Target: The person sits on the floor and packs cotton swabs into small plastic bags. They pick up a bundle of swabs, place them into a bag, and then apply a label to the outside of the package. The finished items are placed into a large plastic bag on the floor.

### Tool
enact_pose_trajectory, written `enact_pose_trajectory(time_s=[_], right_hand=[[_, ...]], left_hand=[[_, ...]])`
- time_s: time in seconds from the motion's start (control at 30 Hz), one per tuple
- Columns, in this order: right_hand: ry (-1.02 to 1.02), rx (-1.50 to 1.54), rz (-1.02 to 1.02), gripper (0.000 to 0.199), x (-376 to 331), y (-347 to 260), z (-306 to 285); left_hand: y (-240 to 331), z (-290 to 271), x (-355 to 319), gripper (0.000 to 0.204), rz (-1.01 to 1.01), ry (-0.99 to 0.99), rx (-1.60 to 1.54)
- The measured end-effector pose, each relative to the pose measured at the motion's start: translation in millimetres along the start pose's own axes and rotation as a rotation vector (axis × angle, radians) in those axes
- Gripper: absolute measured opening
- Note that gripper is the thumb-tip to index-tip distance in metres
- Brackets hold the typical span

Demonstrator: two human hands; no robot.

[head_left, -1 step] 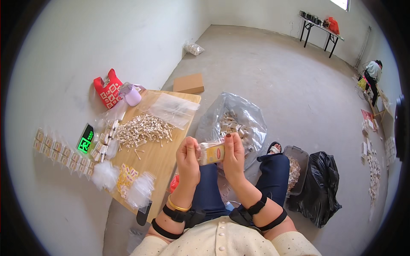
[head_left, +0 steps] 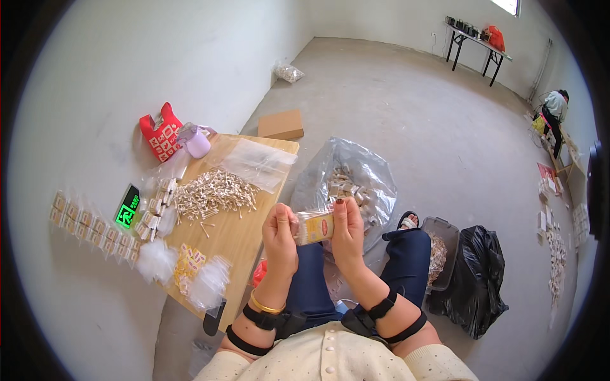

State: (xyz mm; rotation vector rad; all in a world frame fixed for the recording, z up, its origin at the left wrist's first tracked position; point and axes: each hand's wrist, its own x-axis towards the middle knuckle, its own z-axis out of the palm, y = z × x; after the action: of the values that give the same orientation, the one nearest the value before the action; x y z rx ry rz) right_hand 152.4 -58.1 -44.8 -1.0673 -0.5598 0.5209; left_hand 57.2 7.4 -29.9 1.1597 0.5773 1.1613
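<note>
Over my lap I hold a small clear packet of cotton swabs [head_left: 316, 227], with a yellow label and a red oval on it. My left hand [head_left: 279, 238] is closed on its left end, and my right hand [head_left: 347, 232] pinches its right end. To the left, a heap of loose cotton swabs [head_left: 213, 193] covers part of the wooden table [head_left: 244, 238]. Nearer me on the table are yellow printed cards [head_left: 188, 263] and stacks of clear little bags [head_left: 210, 282]. Below and beyond my hands, a large clear bag [head_left: 318, 168] holds many filled packets.
Rows of filled packets [head_left: 95, 230] line the table's left side, by a green lit sign [head_left: 128, 208]. A lilac cup [head_left: 196, 143] and red bag [head_left: 162, 134] stand behind. At right are a grey bin [head_left: 450, 238] and black bag [head_left: 473, 279]. Another person [head_left: 555, 114] bends far right.
</note>
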Motion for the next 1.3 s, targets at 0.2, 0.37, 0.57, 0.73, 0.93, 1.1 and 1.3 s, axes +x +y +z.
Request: enact_pose_trajectory(time_s=[0.2, 0.37, 0.57, 0.73, 0.93, 1.1, 1.3], right_hand=[[0.013, -0.138, -0.120, 0.028, 1, -1, 6], [-0.033, -0.039, -0.070, 0.027, -2, -9, 13], [0.001, -0.057, -0.106, 0.029, 12, -7, 3], [0.021, -0.097, -0.136, 0.030, 12, -6, 1], [0.054, -0.138, -0.065, 0.030, 14, -4, -12], [0.039, -0.214, -0.119, 0.031, 13, -4, -11], [0.033, -0.141, -0.085, 0.029, 10, -11, -14]], left_hand=[[-6, -3, -1, 0.036, 0.122, 0.032, 0.097], [-3, 5, 5, 0.032, 0.341, 0.058, 0.437], [4, -1, -2, 0.028, 0.192, 0.020, 0.246], [5, -5, -5, 0.027, 0.134, -0.016, 0.175], [11, -16, -3, 0.029, 0.122, -0.035, 0.232], [7, -6, -13, 0.038, -0.012, 0.024, 0.005], [15, -1, -19, 0.028, 0.051, -0.169, 0.324]])
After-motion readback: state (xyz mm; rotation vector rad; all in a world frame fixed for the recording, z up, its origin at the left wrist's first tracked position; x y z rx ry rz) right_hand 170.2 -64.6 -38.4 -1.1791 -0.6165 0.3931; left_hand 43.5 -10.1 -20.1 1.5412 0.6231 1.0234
